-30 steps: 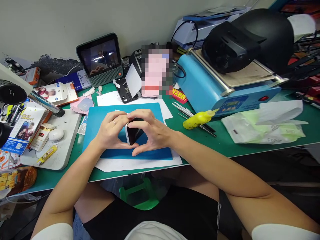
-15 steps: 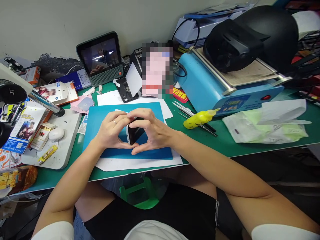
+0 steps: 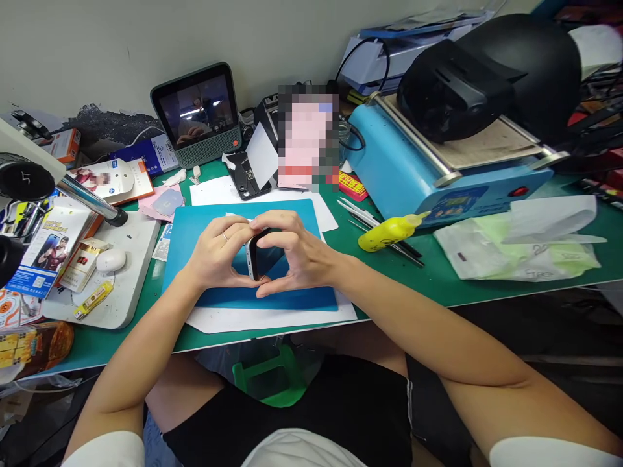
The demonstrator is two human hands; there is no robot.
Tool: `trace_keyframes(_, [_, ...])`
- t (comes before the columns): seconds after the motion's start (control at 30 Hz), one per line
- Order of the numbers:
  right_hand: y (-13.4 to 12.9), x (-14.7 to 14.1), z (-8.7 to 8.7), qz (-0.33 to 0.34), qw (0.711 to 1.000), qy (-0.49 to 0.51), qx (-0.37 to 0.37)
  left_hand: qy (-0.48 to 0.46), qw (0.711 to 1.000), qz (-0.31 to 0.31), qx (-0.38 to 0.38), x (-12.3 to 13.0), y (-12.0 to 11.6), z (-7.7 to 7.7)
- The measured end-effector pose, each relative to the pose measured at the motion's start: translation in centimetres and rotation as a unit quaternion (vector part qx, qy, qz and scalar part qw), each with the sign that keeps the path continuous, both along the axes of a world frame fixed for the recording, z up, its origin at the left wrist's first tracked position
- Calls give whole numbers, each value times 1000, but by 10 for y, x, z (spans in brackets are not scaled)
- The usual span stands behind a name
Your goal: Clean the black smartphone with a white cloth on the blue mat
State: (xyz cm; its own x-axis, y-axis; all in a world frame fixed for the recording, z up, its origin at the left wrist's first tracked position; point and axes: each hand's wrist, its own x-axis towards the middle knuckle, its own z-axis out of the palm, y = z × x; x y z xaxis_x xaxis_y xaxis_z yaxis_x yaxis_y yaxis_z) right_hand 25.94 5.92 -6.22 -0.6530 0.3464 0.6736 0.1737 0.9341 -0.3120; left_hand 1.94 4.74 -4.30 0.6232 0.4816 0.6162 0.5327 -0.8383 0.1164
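Observation:
A dark phone (image 3: 253,255) is held on edge above the blue mat (image 3: 311,297), its narrow side turned toward the camera. My left hand (image 3: 220,251), with a ring on one finger, grips it from the left between thumb and fingers. From the right, my right hand (image 3: 300,254) holds the same phone, its fingers curled at the top end and its thumb at the bottom end. Under the mat lie white paper sheets (image 3: 214,322). Behind it, an opened phone housing (image 3: 243,174) rests beside a white card (image 3: 263,155).
A yellow bottle (image 3: 387,233) lies on thin tools right of the mat. Beyond stands a blue machine (image 3: 389,162) with a black headset (image 3: 438,91) on top. A tissue pack (image 3: 525,250) is at right, a microscope base (image 3: 139,259) at left, a smart display (image 3: 197,110) behind.
The phone has tilted slightly, so a little more of its dark face shows. Both hands keep their grip in nearly the same place.

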Motion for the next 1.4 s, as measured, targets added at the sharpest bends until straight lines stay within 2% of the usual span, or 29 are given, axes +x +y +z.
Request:
trace_keyframes(0.13, [0,-1,0,-3,1000,8,-2,-37,997,-50,42,3,1,4])
trace_keyframes(0.37, [-2,-4,7,-12,995,85,41,-51,995,-78,35,3,2,8])
trace_keyframes(0.47, [-1,-2,9,-26,995,90,36,-39,997,-71,17,1,1,8])
trace_keyframes(0.57, [5,5,6,-40,990,127,41,-23,999,-28,-33,-2,1,9])
trace_keyframes(0.63, [13,11,2,-85,980,172,52,-11,997,9,-79,-5,2,11])
trace_keyframes(0.73, [27,21,-6,-254,945,203,22,5,986,63,-157,-12,5,17])
trace_keyframes(0.8, [35,25,-10,-305,922,240,6,14,974,100,-204,-17,3,22])
trace_keyframes(0.93, [45,27,-13,-307,915,255,-56,44,954,134,-265,-28,-20,29])
trace_keyframes(1.03, [48,23,-12,-255,917,281,-127,78,940,148,-299,-38,-42,27])
trace_keyframes(1.13, [53,19,-12,-203,908,311,-191,121,929,150,-317,-45,-50,25])
trace_keyframes(1.23, [60,18,-14,-176,902,324,-224,138,923,145,-329,-43,-42,30])
trace_keyframes(1.33, [67,21,-18,-161,900,339,-222,103,931,170,-305,-28,-20,35])
trace_keyframes(1.4, [69,23,-21,-162,901,339,-218,92,935,186,-287,-15,-2,33])
